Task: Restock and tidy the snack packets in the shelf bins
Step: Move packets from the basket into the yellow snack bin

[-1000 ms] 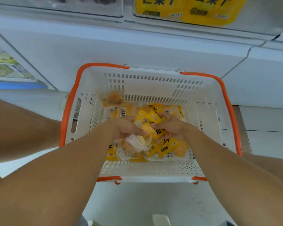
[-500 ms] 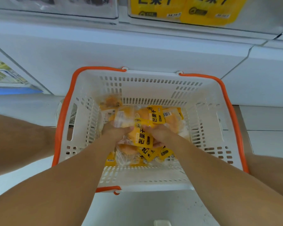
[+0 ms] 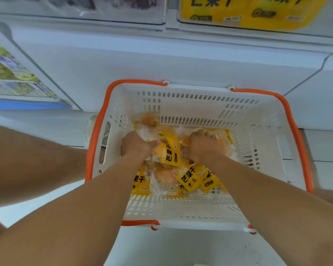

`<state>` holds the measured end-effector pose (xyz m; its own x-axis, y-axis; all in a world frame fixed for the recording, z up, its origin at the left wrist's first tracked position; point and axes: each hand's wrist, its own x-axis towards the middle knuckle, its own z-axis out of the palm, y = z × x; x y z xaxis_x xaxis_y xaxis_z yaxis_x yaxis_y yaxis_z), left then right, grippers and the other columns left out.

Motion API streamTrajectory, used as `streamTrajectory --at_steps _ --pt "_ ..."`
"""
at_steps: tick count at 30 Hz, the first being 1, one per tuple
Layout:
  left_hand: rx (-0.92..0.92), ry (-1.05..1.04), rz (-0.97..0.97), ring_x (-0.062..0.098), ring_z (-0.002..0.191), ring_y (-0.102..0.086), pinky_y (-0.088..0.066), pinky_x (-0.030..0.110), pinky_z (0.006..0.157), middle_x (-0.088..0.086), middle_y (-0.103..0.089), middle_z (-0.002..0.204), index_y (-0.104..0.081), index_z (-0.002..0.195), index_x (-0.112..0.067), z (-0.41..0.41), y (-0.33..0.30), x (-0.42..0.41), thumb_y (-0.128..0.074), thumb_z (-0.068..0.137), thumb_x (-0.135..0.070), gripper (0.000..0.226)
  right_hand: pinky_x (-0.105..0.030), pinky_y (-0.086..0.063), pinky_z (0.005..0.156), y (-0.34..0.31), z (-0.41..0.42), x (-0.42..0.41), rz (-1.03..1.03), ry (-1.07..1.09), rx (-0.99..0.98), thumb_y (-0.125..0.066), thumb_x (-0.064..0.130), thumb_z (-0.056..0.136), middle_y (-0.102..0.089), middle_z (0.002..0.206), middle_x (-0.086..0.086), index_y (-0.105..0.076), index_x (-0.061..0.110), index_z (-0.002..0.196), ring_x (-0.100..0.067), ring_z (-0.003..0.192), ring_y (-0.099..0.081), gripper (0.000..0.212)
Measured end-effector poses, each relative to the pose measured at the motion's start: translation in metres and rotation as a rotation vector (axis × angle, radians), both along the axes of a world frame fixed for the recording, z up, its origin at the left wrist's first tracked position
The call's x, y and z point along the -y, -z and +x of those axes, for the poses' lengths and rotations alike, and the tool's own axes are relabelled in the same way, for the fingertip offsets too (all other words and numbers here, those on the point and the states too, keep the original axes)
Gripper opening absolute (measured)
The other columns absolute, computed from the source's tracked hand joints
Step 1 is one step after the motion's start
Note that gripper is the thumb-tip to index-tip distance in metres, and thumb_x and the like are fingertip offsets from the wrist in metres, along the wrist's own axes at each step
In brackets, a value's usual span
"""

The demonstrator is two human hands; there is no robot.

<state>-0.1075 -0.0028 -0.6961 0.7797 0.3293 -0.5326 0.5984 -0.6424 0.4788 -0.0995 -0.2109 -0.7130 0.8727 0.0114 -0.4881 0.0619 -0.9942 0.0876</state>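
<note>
A white plastic basket (image 3: 204, 100) with orange handles sits on the floor below the shelf, holding several yellow mango snack packets (image 3: 190, 179). Both my hands are down inside it. My left hand (image 3: 136, 144) is closed around clear-and-yellow packets at the basket's left middle. My right hand (image 3: 205, 147) is closed on more packets toward the right. One yellow packet (image 3: 170, 152) stands up between the two hands, pressed by both. More packets lie loose under my forearms.
Above, a clear shelf bin (image 3: 258, 14) holds matching yellow packets; the bin (image 3: 85, 8) to its left holds dark packets. A lower-left shelf (image 3: 10, 73) shows green packets. White shelf panels stand behind the basket. My knees flank the basket.
Both hands have moved from the basket's near middle toward its far side, gathering a bunch of packets between them. The camera has tilted so the basket sits lower in view.
</note>
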Motion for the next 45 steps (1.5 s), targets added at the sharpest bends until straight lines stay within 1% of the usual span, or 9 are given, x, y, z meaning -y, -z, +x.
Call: streamTrajectory --at_steps 5,8,12,18,21,27,33,38,45 --pt "-0.035 -0.195 -0.159 0.035 0.105 -0.066 -0.057 0.043 0.086 0.016 -0.066 0.118 -0.053 0.13 -0.006 0.0 0.005 0.015 -0.079 0.069 -0.062 0.086 -0.035 -0.056 0.071 -0.015 -0.022 0.026 0.016 0.215 0.08 -0.051 0.015 0.097 -0.067 0.103 -0.008 -0.064 0.009 0.105 -0.028 0.09 -0.067 0.016" --pt "-0.095 -0.192 -0.211 0.033 0.077 -0.071 -0.061 0.042 0.072 0.017 -0.072 0.098 -0.05 0.136 -0.008 0.002 0.006 0.022 -0.08 0.069 -0.059 0.089 -0.035 -0.048 0.062 -0.02 -0.022 0.045 0.341 0.406 0.297 -0.034 0.036 0.107 -0.067 0.085 -0.007 -0.061 0.012 0.097 -0.025 0.074 -0.064 0.038" --pt "-0.195 -0.134 -0.416 0.018 0.047 -0.048 -0.045 0.026 0.047 0.009 -0.059 0.07 -0.042 0.143 -0.009 -0.003 -0.003 0.041 -0.072 0.088 -0.042 0.071 -0.038 -0.048 0.058 -0.03 -0.03 0.031 0.457 -0.043 0.336 -0.026 0.048 0.105 -0.063 0.078 0.002 -0.059 0.021 0.108 -0.023 0.066 -0.062 0.043" --pt "-0.328 -0.705 -0.967 0.019 0.067 -0.06 -0.053 0.028 0.06 0.009 -0.067 0.085 -0.066 0.112 -0.012 -0.02 0.011 0.028 -0.059 0.095 -0.049 0.042 -0.036 -0.045 0.089 -0.014 -0.033 0.003 0.66 0.041 -0.114 -0.075 0.056 0.08 -0.034 0.147 0.0 -0.052 0.021 0.123 -0.024 0.121 -0.05 0.06" --pt "-0.338 -0.577 -1.032 0.014 0.075 -0.062 -0.055 0.025 0.067 0.006 -0.066 0.111 -0.066 0.117 -0.018 -0.023 0.011 0.027 -0.08 0.073 -0.054 0.058 -0.043 -0.055 0.087 -0.005 -0.029 0.002 0.816 0.21 -0.176 -0.087 0.048 0.072 -0.045 0.127 0.002 -0.046 0.023 0.118 -0.026 0.112 -0.055 0.067" --pt "-0.137 -0.492 -0.936 0.017 0.093 -0.062 -0.048 0.027 0.061 0.001 -0.061 0.128 -0.044 0.134 -0.027 -0.019 0.022 0.037 -0.082 0.072 0.006 0.08 -0.047 -0.061 0.076 -0.006 -0.024 0.004 1.173 0.62 -0.209 -0.089 0.001 0.07 -0.05 0.136 -0.004 -0.029 0.022 0.152 -0.033 0.097 -0.066 0.104" --pt "-0.091 -0.569 -1.044 0.025 0.098 -0.072 -0.06 0.039 0.073 0.008 -0.068 0.121 -0.052 0.132 -0.013 -0.013 0.033 0.043 -0.08 0.072 0.009 0.07 -0.038 -0.036 0.11 -0.003 -0.017 0.007 0.823 0.403 -0.141 -0.093 0.037 0.066 -0.036 0.152 -0.004 -0.03 0.021 0.155 -0.025 0.143 -0.031 0.11" --pt "-0.097 -0.432 -0.999 0.025 0.113 -0.063 -0.053 0.042 0.097 0.007 -0.056 0.137 -0.054 0.128 -0.019 -0.007 0.029 0.054 -0.084 0.065 0.008 0.075 -0.009 -0.047 0.059 -0.01 -0.021 0.005 1.099 0.589 -0.212 -0.093 0.0 0.061 -0.062 0.11 0.009 -0.042 0.014 0.139 -0.008 0.099 -0.062 0.095" --pt "-0.103 -0.18 -1.01 0.03 0.124 -0.054 -0.054 0.045 0.094 0.009 -0.043 0.146 -0.027 0.147 -0.03 0.011 -0.007 0.067 -0.076 0.072 0.015 0.1 -0.043 -0.045 0.109 -0.039 -0.02 0.022 1.202 0.667 -0.387 -0.098 0.014 0.059 -0.058 0.129 0.014 -0.04 0.024 0.135 -0.014 0.124 -0.054 0.097"
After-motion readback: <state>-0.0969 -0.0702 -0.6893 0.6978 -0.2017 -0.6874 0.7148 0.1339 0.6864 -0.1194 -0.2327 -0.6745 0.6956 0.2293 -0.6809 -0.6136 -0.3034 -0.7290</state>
